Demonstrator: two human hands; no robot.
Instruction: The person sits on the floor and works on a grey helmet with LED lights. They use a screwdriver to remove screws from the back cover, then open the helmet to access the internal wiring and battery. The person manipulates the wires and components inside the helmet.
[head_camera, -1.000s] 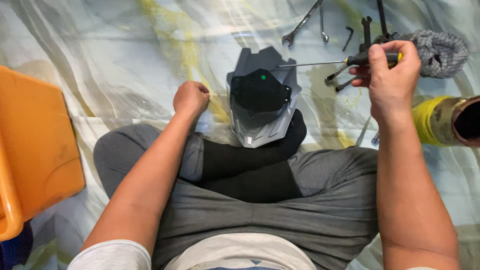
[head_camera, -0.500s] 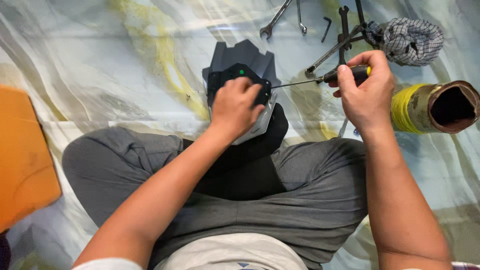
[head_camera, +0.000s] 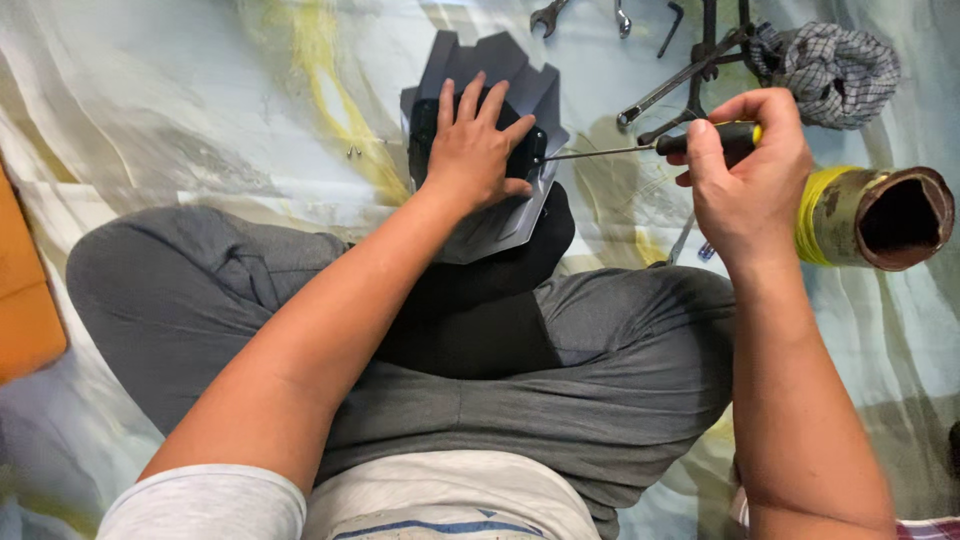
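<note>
Seated cross-legged on a marbled sheet (head_camera: 200, 110), a person is pressing the left hand (head_camera: 475, 150) flat, fingers spread, on a dark grey angular panel (head_camera: 500, 215) propped on the black-socked foot at the frame's centre. The right hand (head_camera: 745, 185), at 3 o'clock of the panel, is closing in a full fist around the black-and-yellow handle of a screwdriver (head_camera: 640, 150), whose thin shaft is running level towards the panel's right edge, the tip just beside the left fingertips.

As a judgement, the tip could slip off and jab those fingers, since the shaft is meeting the panel sideways and the panel is only resting on a foot.

At 1 o'clock, spanners (head_camera: 660, 95) and a checked rag (head_camera: 825, 70) are lying near each other; at 3 o'clock, a yellow-taped tube (head_camera: 870, 215) is lying with its open end facing right. An orange box (head_camera: 25, 300) is being cut off at 9 o'clock.

Whatever the tip is engaging is hidden under the left hand. Two tiny items (head_camera: 353, 152) at 10 o'clock are too small to identify.
</note>
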